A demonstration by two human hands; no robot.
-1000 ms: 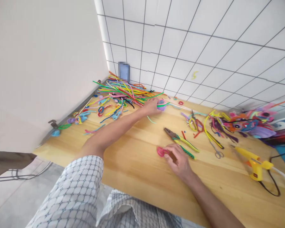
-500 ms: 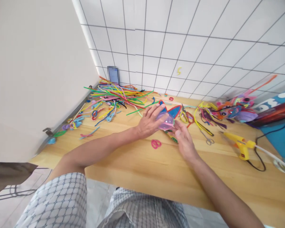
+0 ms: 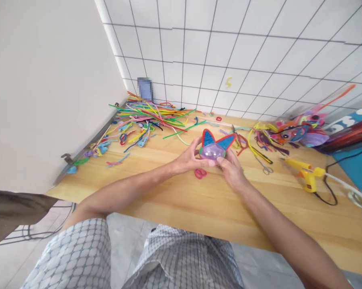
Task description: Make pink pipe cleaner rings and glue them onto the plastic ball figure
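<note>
Between my two hands is a clear purple domed craft piece [image 3: 212,151] with two pointed blue ears [image 3: 225,142] edged in red. My left hand [image 3: 190,156] grips its left side, thumb along the lower front edge. My right hand [image 3: 232,167] holds the right side, thumb pressed near the bottom of the dome. A pink pipe-cleaner loop shape [image 3: 200,173] lies on the table just below the piece. Scissors with red and yellow handles [image 3: 241,140] rest behind my right hand, partly hidden by it.
A heap of coloured pipe cleaners [image 3: 156,114] lies at the back left, near a propped phone [image 3: 145,89]. To the right are a yellow glue gun [image 3: 307,174] with its cord, small scissors [image 3: 267,170] and finished colourful crafts [image 3: 301,130]. A tiled wall [image 3: 199,52] bounds the back.
My left hand has moved from over the top of the dome to its left side, uncovering the dome and both ears. My right hand still holds the right side.
</note>
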